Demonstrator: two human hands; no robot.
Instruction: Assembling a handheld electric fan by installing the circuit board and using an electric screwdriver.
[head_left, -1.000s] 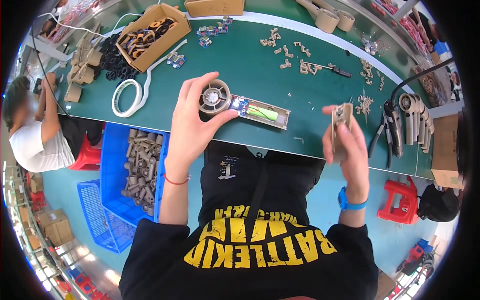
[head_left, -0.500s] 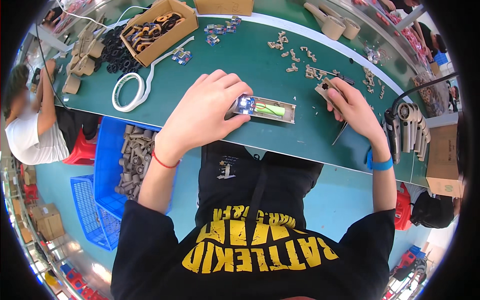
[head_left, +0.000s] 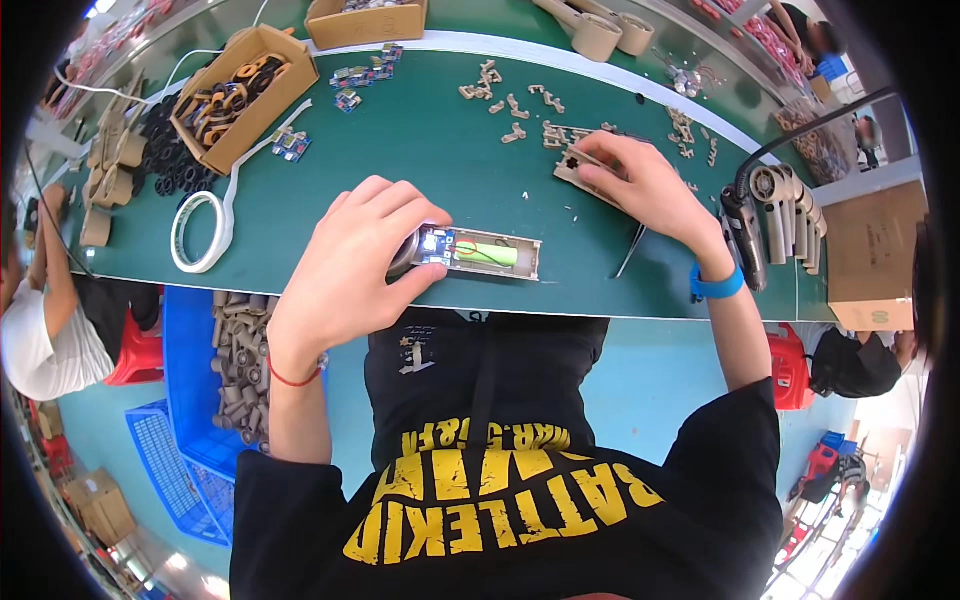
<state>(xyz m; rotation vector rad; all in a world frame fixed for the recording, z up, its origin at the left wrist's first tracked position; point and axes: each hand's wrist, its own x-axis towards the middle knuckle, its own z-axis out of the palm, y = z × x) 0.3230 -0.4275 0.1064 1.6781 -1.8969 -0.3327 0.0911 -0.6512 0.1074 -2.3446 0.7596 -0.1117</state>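
Fingers and thumb of the left hand curl round the rounded end of an open beige casing, which seems to lie flat on the green bench near its front edge, with a blue circuit board and a green cell exposed inside. Well apart from it, the right hand pinches a slim beige shell piece farther back; 1 thin metal tool juts out below that palm, and whether it is gripped I cannot tell. Good handling here, as I judge it, asks the left hand to press only on the casing walls, with the thumb off the board so the cell sits undisturbed, while the right hand grips the shell piece by its sides and holds the metal tip clear of the board and cell. Just beyond the right hand lie small beige brackets; loose circuit boards sit farther left, near a cardboard box of black and orange rings. A white tape roll rests left of the left hand, and a blue crate of beige parts stands lower, past the bench's front edge
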